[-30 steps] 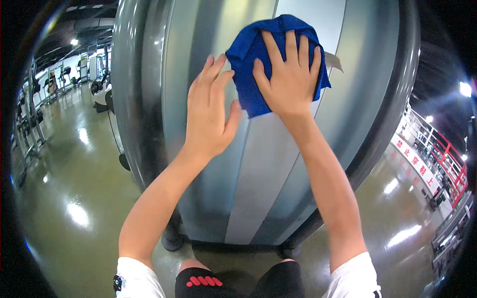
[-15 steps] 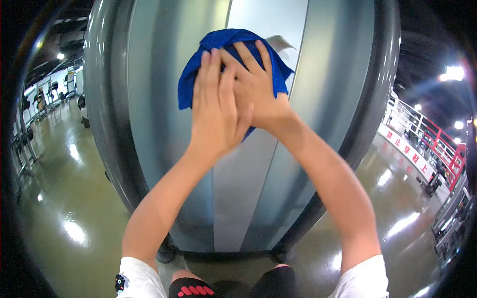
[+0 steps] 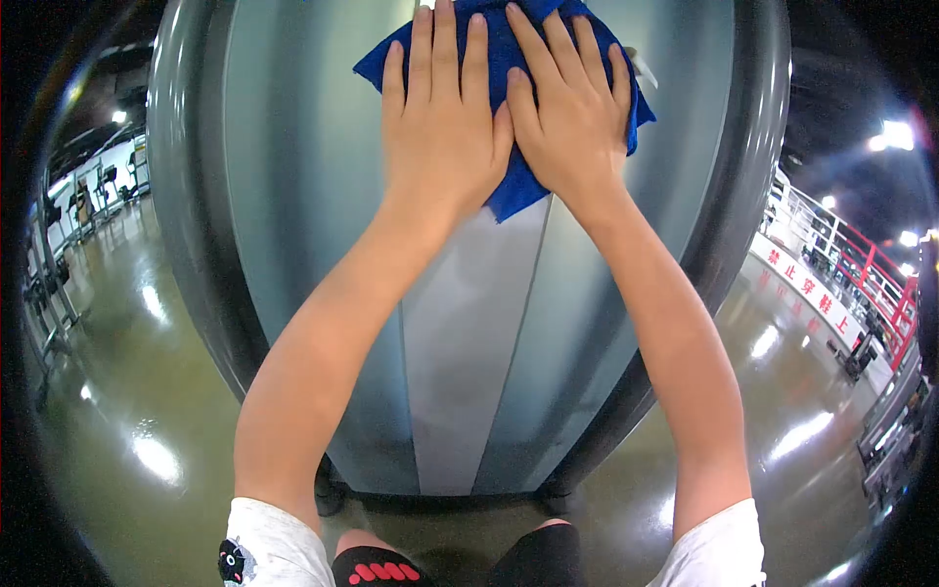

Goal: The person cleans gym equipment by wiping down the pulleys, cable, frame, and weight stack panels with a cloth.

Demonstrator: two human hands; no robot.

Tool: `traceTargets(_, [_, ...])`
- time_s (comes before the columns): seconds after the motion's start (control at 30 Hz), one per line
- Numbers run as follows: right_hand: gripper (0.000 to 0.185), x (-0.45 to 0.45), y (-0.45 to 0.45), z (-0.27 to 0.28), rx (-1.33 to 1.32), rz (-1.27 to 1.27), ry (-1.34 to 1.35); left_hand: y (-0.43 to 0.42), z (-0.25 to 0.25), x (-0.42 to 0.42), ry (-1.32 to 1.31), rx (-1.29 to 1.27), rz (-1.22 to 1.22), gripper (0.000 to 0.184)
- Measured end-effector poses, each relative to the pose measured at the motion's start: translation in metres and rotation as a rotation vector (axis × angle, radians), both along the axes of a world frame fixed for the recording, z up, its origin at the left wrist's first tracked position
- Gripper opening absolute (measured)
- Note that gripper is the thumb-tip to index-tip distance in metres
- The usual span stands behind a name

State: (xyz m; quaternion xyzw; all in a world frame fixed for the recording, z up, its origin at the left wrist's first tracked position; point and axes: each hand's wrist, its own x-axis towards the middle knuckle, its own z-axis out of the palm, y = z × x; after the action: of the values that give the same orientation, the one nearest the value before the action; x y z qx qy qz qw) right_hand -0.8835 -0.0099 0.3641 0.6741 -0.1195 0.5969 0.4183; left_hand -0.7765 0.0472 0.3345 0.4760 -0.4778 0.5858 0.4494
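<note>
A blue cloth is spread on the upright grey panel, near the top of the view. Flat on its left part lies my left hand, fingers stretched upward and a little apart. My right hand presses on the cloth's right part with its fingers spread. The two thumbs come close together at the middle. Both palms hide much of the cloth. A small pale tag or flap pokes out beside the cloth's right edge.
Dark rounded posts frame the panel on both sides. A red and white railing with a lettered white board stands to the right. Gym machines line the far left. The shiny floor reflects lights.
Both hands have moved up the panel with the cloth. They were overlapping and now lie side by side, with the cloth spread wider to the right.
</note>
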Motion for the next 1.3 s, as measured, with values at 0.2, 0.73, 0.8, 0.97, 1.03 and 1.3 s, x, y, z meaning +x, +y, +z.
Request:
traceTargets(0.2, [0.052,-0.010,-0.017,-0.039,-0.015,0.012,-0.069,-0.014,-0.037,0.001,-0.095,0.037,-0.050,0.062])
traceTargets(0.73, [0.058,-0.094,-0.038,-0.135,0.279,-0.184,-0.058,-0.046,-0.110,-0.072,-0.172,0.253,-0.189,0.056])
traceTargets(0.8, [0.057,-0.096,-0.044,-0.105,0.234,-0.195,-0.115,-0.049,-0.076,-0.078,-0.180,0.228,-0.234,0.058])
traceTargets(0.97, [0.053,-0.104,-0.065,-0.019,0.043,-0.211,-0.166,-0.059,0.013,-0.080,-0.343,0.032,-0.195,0.060])
traceTargets(1.03, [0.051,-0.106,-0.057,0.001,0.038,-0.238,-0.153,-0.057,0.037,-0.081,-0.348,-0.008,-0.119,0.062])
traceTargets(1.3, [0.054,-0.111,-0.040,-0.023,0.129,-0.255,-0.162,-0.045,0.009,-0.087,-0.352,0.058,-0.100,0.061])
